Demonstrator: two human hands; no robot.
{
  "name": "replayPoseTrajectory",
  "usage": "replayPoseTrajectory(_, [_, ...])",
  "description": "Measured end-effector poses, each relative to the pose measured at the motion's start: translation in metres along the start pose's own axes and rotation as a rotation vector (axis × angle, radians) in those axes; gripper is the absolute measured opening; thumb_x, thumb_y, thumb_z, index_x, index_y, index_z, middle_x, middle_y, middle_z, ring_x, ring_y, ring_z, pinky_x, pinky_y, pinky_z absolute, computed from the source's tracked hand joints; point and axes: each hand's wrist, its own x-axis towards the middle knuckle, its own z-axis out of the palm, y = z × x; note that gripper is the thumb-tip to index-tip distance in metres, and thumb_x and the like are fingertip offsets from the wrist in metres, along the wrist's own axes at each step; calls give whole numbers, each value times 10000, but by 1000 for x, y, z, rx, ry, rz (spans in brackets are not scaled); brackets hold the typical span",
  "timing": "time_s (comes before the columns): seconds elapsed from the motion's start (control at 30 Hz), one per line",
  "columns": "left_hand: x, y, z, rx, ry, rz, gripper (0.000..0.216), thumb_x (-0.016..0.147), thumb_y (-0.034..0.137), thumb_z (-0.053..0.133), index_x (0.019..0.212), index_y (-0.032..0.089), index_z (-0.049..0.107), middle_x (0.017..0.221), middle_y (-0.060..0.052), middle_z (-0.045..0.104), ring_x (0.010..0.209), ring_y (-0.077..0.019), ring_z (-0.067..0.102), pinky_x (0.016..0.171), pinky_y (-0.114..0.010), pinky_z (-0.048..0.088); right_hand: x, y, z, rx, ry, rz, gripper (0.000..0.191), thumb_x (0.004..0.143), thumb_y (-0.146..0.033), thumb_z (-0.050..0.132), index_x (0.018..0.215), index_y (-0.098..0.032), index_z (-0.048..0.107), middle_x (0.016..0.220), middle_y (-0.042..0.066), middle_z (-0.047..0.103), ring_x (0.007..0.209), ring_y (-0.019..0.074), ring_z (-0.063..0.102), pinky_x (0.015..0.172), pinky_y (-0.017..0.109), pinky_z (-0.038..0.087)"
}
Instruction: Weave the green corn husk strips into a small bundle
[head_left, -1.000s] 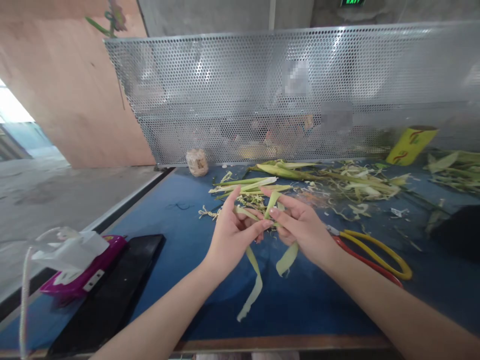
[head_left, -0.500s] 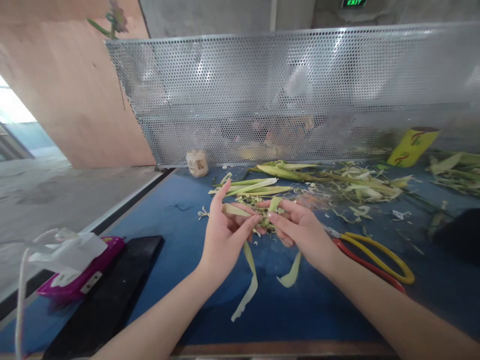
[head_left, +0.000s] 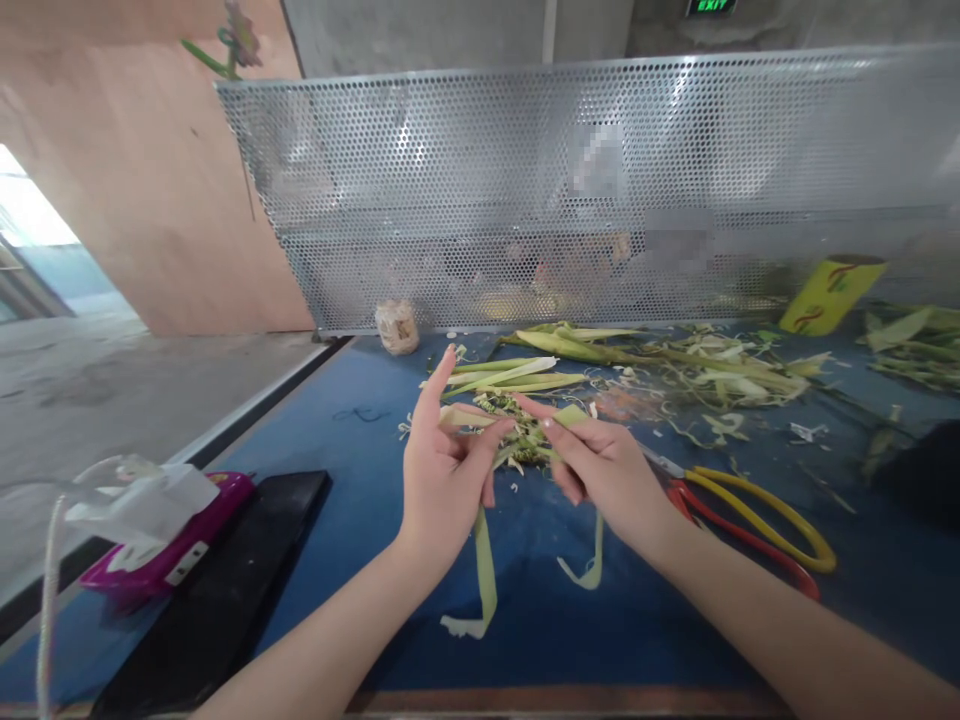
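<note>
My left hand (head_left: pixel 442 465) pinches a pale green leaf strip (head_left: pixel 486 570) between thumb and fingers, with its index finger raised. The strip's loose end hangs below that hand and curls at its tip. On the other side, my right hand (head_left: pixel 604 470) grips a second leaf strip (head_left: pixel 598 555), whose tail dangles and hooks to the left. A small gap separates the two hands. Between and behind them lies a heap of curled green scraps (head_left: pixel 529 440). Whether the strips join behind the fingers, I cannot tell.
Scissors with yellow and red handles (head_left: pixel 757 505) lie beside my right forearm. Leaf stalks (head_left: pixel 517 375) and shredded leaves (head_left: pixel 739 370) cover the back. At left are a black phone-like slab (head_left: pixel 225 590) and a magenta power strip (head_left: pixel 165 560). A perforated metal screen (head_left: pixel 480 180) bounds the blue table (head_left: pixel 570 640).
My hands have moved slightly apart. Both strip tails have swung: the left one hangs straighter with its tip further left, and the right one now hooks at the bottom.
</note>
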Motion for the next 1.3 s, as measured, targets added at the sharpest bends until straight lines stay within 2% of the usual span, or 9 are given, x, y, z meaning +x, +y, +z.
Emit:
replayPoseTrajectory(0.07, [1,0,-1,-21,-6,16,750,722,242,642,1346,317,234,596,75,568,257,-38,401,259,-166,345,-1,2,0,2,30,-26,330,854,-371,447,799,-176,707,320,-71,373,319,60,334,430,224,350])
replayPoseTrajectory(0.2, [2,1,-3,-72,-52,6,788,715,238,650,1351,359,202,621,74,571,260,-35,398,256,-169,350,0,6,-1,78,28,-27,339,859,-387,451,1089,-201,616,304,-102,336,305,63,296,401,217,308])
replayPoseTrajectory(0.43, [1,-6,-2,-176,-81,-93,776,757,260,601,1371,330,132,750,29,626,273,-32,439,289,-180,381,3,4,-6,93,-69,-4,410,868,-355,431,1243,-196,481,326,-105,360,302,58,297,378,193,280])
replayPoseTrajectory(0.53, [1,-11,0,-247,-175,-147,815,752,267,605,1384,263,91,775,7,632,370,-86,558,384,-223,469,3,2,-5,59,-98,-24,427,863,-329,443,1271,-204,445,345,-110,351,309,55,310,379,185,280])
replayPoseTrajectory(0.67, [1,-13,4,-319,-249,-248,917,676,209,678,1380,179,91,664,32,627,404,-94,560,436,-235,488,3,2,-5,-22,-113,-29,416,858,-306,446,1258,-194,464,360,-106,349,310,53,326,374,178,271])
replayPoseTrajectory(0.97, [0,-16,1,-228,-347,-161,789,710,150,631,1345,215,168,691,29,618,505,-118,615,560,-265,515,0,2,-7,-154,-64,-33,361,862,-390,414,1004,-173,665,370,-59,433,327,79,394,405,209,348])
replayPoseTrajectory(1.07, [0,-16,0,-222,-357,-149,800,717,153,623,1351,234,142,728,20,619,535,-131,628,591,-289,524,0,2,-6,-243,80,-163,286,853,-348,443,896,-211,691,637,20,641,583,148,589,556,249,449])
replayPoseTrajectory(1.17, [0,-15,1,-219,-404,-170,794,727,143,609,1355,221,129,730,18,617,540,-122,623,611,-292,520,1,1,-6,-336,144,-297,243,843,-286,468,771,-216,689,884,42,675,917,198,592,770,272,442])
replayPoseTrajectory(1.3, [-1,-16,2,-194,-488,-240,791,737,149,598,1360,212,115,711,23,611,550,-124,627,637,-305,516,2,0,-5,-298,75,-182,258,849,-280,447,733,-202,664,868,39,688,838,196,624,689,263,462])
